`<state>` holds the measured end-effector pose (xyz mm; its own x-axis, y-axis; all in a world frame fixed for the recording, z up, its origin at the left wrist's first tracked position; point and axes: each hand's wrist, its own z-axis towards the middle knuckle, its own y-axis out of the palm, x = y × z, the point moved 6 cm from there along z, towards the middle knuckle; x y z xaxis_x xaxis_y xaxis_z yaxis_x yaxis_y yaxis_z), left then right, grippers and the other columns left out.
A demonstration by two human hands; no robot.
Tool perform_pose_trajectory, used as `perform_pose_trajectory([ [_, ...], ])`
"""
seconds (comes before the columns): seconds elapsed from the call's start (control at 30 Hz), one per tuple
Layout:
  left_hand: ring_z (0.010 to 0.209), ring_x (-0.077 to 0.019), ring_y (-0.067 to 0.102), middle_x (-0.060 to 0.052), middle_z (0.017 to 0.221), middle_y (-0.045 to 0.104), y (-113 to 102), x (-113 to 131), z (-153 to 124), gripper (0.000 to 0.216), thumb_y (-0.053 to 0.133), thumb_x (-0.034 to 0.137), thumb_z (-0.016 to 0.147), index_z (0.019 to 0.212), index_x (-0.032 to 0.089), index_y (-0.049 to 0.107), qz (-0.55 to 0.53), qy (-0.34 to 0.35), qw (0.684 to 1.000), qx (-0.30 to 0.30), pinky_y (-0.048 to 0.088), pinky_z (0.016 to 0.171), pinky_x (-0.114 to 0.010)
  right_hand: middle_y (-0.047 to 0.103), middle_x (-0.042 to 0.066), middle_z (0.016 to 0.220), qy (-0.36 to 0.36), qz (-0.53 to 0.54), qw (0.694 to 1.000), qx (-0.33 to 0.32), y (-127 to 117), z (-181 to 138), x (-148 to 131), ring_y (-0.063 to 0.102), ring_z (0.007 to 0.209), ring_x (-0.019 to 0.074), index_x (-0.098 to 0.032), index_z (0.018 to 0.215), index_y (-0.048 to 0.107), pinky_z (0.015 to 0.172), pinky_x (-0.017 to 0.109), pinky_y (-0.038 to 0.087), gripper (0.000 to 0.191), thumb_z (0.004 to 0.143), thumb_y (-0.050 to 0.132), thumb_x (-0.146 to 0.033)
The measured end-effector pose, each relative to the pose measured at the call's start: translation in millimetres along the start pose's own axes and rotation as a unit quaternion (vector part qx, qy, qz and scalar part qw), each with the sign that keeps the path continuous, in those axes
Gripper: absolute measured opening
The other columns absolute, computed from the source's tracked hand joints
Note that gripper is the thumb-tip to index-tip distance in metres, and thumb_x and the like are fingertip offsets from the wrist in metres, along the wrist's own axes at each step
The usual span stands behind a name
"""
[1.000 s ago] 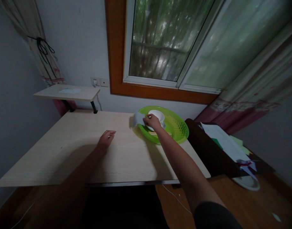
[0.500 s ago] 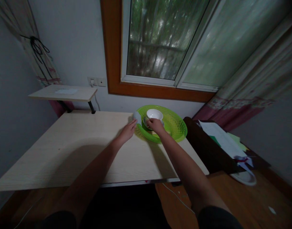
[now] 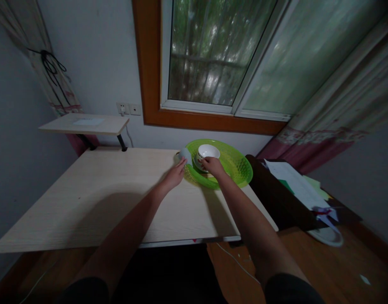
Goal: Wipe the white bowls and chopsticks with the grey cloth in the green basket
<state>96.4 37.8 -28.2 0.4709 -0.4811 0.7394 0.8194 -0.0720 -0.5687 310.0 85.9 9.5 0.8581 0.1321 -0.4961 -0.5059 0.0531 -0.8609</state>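
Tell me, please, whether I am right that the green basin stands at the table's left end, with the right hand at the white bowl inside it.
The end is wrong: the head view shows the green basin at the table's right end, with the right hand at the white bowl inside it.

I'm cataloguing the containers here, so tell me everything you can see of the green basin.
The green basin is wide and round, bright green, and looks like translucent plastic, with a patterned wall on its right side. It sits upright at the right end of the pale table, near the wall below the window. A white bowl is inside; a grey item, perhaps a cloth, lies at its left rim. Whether either hand touches it is unclear.
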Motion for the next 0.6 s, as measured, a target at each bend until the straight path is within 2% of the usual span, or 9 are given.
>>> perform_pose_trajectory([
  [0.13, 0.16, -0.025, 0.031, -0.011, 0.174, 0.028, 2, 2, -1, 0.068, 0.047, 0.012, 0.096, 0.164, 0.017, 0.041, 0.014, 0.017, 1.0, -0.009, 0.027, 0.133, -0.048, 0.082, 0.008, 0.083, -0.018, 0.023, 1.0, -0.01, -1, 0, 2, 0.076, 0.076, 0.0182, -0.016, 0.095, 0.08, 0.073, 0.023, 0.05, 0.036, 0.104, 0.052, -0.038],
  [0.23, 0.159, -0.0256, 0.034, -0.014, 0.173, 0.033, -9, 6, -10, 0.067, 0.05, 0.016, 0.097, 0.163, 0.016, 0.042, 0.05, 0.045, 0.998, 0.006, 0.029, 0.132, -0.048, 0.082, 0.009, 0.087, -0.067, 0.016, 0.997, 0.02, -13, -7, -13, 0.074, 0.079, 0.0196, -0.016, 0.094, 0.079, 0.076, 0.026, 0.052, 0.039, 0.105, 0.049, -0.039],
  [0.33, 0.151, -0.0251, 0.047, -0.014, 0.163, 0.049, -32, 5, -28, 0.058, 0.052, 0.021, 0.099, 0.157, 0.018, 0.05, 0.111, 0.083, 0.99, 0.022, 0.037, 0.129, -0.049, 0.081, 0.011, 0.098, -0.178, 0.001, 0.979, 0.094, -31, -28, -43, 0.073, 0.09, 0.0229, -0.018, 0.098, 0.079, 0.085, 0.031, 0.053, 0.038, 0.105, 0.049, -0.041],
  [0.43, 0.138, -0.0258, 0.058, -0.012, 0.142, 0.068, -56, -7, -55, 0.043, 0.051, 0.029, 0.103, 0.142, 0.02, 0.065, 0.177, 0.105, 0.979, -0.013, 0.043, 0.123, -0.051, 0.079, 0.012, 0.1, -0.316, -0.004, 0.941, 0.118, -38, -65, -75, 0.07, 0.098, 0.0263, -0.02, 0.102, 0.077, 0.095, 0.04, 0.054, 0.034, 0.106, 0.05, -0.039],
  [0.5, 0.141, -0.0272, 0.055, -0.011, 0.143, 0.068, -70, -20, -77, 0.043, 0.051, 0.034, 0.104, 0.143, 0.021, 0.064, 0.207, 0.111, 0.971, -0.053, 0.042, 0.123, -0.053, 0.078, 0.012, 0.101, -0.39, -0.002, 0.916, 0.095, -30, -93, -89, 0.07, 0.098, 0.0267, -0.02, 0.109, 0.075, 0.095, 0.044, 0.055, 0.029, 0.106, 0.051, -0.036],
  [0.6, 0.157, -0.0302, 0.037, -0.013, 0.163, 0.05, -85, -35, -115, 0.056, 0.053, 0.042, 0.105, 0.157, 0.02, 0.051, 0.24, 0.126, 0.956, -0.116, 0.034, 0.128, -0.054, 0.077, 0.013, 0.116, -0.453, 0.005, 0.891, 0.031, -2, -130, -97, 0.071, 0.108, 0.0258, -0.02, 0.125, 0.071, 0.097, 0.044, 0.058, 0.029, 0.105, 0.052, -0.03],
])
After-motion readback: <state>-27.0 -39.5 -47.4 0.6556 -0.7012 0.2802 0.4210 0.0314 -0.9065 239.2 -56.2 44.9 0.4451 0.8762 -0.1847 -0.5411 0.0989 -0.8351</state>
